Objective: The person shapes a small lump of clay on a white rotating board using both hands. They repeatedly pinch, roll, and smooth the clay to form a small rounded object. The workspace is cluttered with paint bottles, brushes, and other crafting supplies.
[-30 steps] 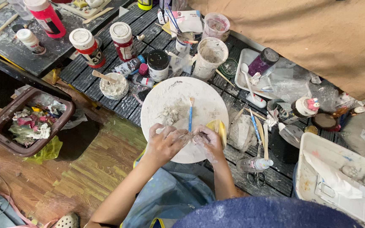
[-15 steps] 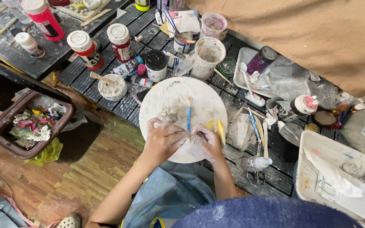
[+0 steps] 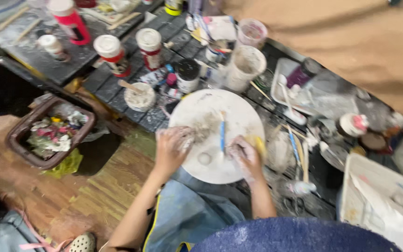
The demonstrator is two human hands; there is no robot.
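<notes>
A round white board point(image 3: 201, 107) smeared with grey clay lies on the dark slatted table in front of me. My left hand point(image 3: 172, 148), coated in pale clay, rests on the board's left edge with its fingers bent over a grey lump. My right hand point(image 3: 244, 157), also clay-covered, sits at the board's right edge beside a yellow sponge point(image 3: 259, 143); whether it grips the sponge is too blurred to tell. A blue-handled tool point(image 3: 221, 135) lies on the board between both hands.
Red-labelled jars point(image 3: 110, 55), a black-lidded pot point(image 3: 187, 74), a small bowl with a stick point(image 3: 139, 95) and white cups point(image 3: 243, 66) stand behind the board. A brown basket of scraps point(image 3: 47, 133) sits on the wooden floor at left. A white tray point(image 3: 388, 205) is at right.
The view has shifted slightly and blurred. My left hand has moved a little farther onto the board's left side; my right hand stays by the sponge.
</notes>
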